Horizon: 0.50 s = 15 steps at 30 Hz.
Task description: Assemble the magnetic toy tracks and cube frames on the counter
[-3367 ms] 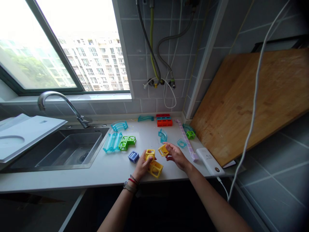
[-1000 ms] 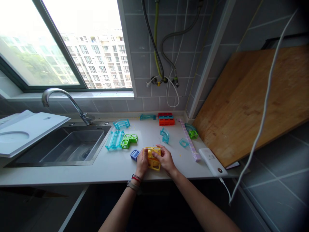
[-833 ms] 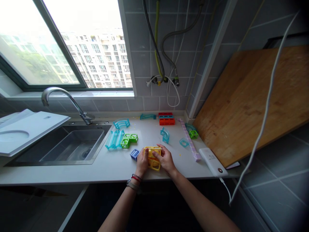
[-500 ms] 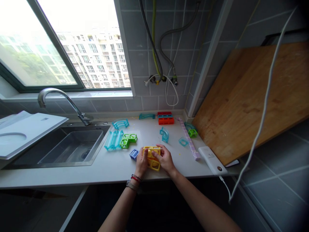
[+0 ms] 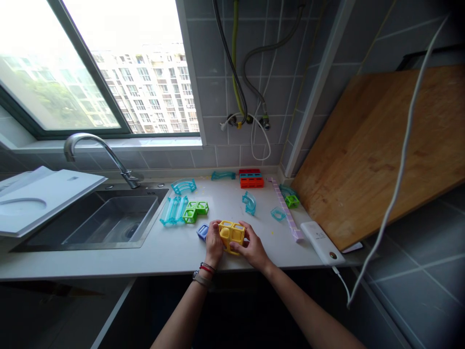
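Observation:
Near the counter's front edge, a cluster of joined yellow toy blocks point(image 5: 232, 233) is held between both hands. My left hand point(image 5: 214, 245) grips its left side, with the fingers partly hidden behind it. My right hand point(image 5: 252, 247) closes on the right side, thumb across the lower front. Just left of my left hand lies a blue block point(image 5: 202, 231), partly covered by that hand. Joined green blocks point(image 5: 195, 211) lie beyond it, beside clear teal track pieces point(image 5: 174, 210). A curved teal piece point(image 5: 249, 202) lies beyond my right hand.
A sink point(image 5: 109, 247) with a faucet point(image 5: 98, 140) is at left, partly covered by a white panel point(image 5: 54, 194). Red blocks point(image 5: 251, 183) stand at the back. A purple strip point(image 5: 286, 211), a white power bank point(image 5: 321, 242) and a leaning wooden board point(image 5: 385, 150) are at right.
The yellow blocks have been turned in my hands and show a different face. My right thumb has moved from the top to the lower front. The view has shifted slightly.

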Each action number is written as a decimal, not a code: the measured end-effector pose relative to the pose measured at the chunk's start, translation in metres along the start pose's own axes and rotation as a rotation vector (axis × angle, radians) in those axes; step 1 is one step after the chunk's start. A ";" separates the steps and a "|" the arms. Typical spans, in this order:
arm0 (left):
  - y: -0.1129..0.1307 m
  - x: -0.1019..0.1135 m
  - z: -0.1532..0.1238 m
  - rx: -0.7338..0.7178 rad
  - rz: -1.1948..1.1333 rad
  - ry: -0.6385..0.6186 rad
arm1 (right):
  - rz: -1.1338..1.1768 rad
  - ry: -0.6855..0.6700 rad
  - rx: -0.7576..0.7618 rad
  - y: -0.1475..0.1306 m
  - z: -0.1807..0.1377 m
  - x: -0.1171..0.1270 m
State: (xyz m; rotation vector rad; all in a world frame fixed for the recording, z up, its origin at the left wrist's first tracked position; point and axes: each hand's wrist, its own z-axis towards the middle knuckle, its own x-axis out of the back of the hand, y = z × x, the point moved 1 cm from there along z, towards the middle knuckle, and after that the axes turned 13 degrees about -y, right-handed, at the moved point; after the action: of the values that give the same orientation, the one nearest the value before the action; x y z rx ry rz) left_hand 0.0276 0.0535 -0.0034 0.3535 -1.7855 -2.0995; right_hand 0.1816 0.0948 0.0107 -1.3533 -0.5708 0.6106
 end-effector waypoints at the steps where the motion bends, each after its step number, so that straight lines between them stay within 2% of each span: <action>1: 0.000 0.000 0.000 -0.006 0.005 -0.016 | 0.015 -0.009 -0.002 0.001 -0.002 0.000; 5: 0.001 0.000 0.000 -0.025 -0.003 -0.146 | 0.065 -0.013 0.018 0.004 -0.002 0.010; 11: 0.001 -0.002 -0.002 -0.046 -0.063 -0.497 | -0.118 -0.145 0.064 -0.002 0.002 0.054; 15: 0.006 -0.004 -0.005 -0.012 -0.028 -0.537 | -0.067 -0.193 0.044 0.002 0.001 0.065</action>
State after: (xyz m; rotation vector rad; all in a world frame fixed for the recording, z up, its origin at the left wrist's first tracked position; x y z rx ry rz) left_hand 0.0334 0.0501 0.0011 -0.2164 -2.0499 -2.3797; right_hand 0.2279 0.1409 0.0103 -1.2362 -0.7518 0.6999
